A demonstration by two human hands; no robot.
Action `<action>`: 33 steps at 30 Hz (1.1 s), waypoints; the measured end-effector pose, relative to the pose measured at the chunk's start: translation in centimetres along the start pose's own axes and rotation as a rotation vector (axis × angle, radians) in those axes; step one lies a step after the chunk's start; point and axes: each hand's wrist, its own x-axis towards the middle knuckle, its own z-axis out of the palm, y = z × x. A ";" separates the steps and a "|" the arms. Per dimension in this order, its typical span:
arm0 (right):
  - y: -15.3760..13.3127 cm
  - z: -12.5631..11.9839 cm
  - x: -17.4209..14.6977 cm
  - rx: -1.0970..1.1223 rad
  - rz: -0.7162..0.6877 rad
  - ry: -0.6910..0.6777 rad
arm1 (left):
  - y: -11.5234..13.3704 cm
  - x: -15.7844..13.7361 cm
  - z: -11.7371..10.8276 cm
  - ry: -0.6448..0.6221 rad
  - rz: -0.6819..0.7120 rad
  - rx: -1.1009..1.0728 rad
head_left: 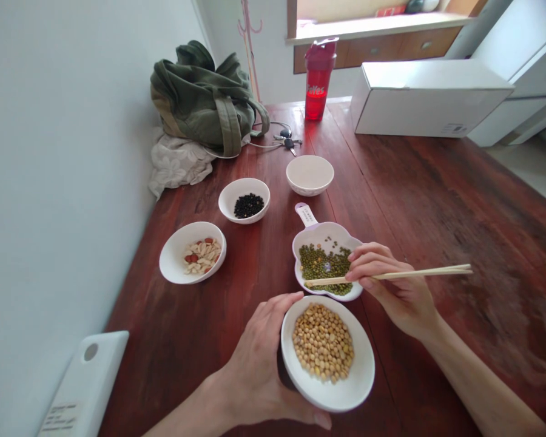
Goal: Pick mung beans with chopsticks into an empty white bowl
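My left hand [264, 364] is wrapped round the left side of a white bowl [361, 370] holding soybeans [324, 343]. The bowl tilts toward me at the near part of the table. In my right hand [398, 288] is a pair of chopsticks [421, 272], their tips down among green mung beans [316, 264] in a lilac-rimmed, flower-shaped dish [341, 233] with a short handle. A few yellowish beans lie among the green ones. Whether the chopstick tips pinch a bean is too small to tell.
Left of the dish stand a bowl [170, 258] of pale and reddish nuts and a bowl [225, 200] of black beans. Another white bowl [310, 173] sits behind. Farther back are a green bag [195, 100], keys [289, 142], a red shaker bottle [316, 85] and a white box [428, 103].
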 end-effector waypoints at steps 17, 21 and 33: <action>-1.1 -1.2 0.2 -0.024 -0.071 -0.014 | -0.3 -0.1 -0.1 -0.032 -0.046 0.011; -1.5 -1.3 0.4 -0.032 -0.119 -0.020 | -0.3 -0.2 0.0 -0.012 -0.046 0.006; -1.5 -1.2 0.3 -0.022 -0.119 -0.015 | -0.3 -0.1 0.0 -0.013 -0.072 -0.022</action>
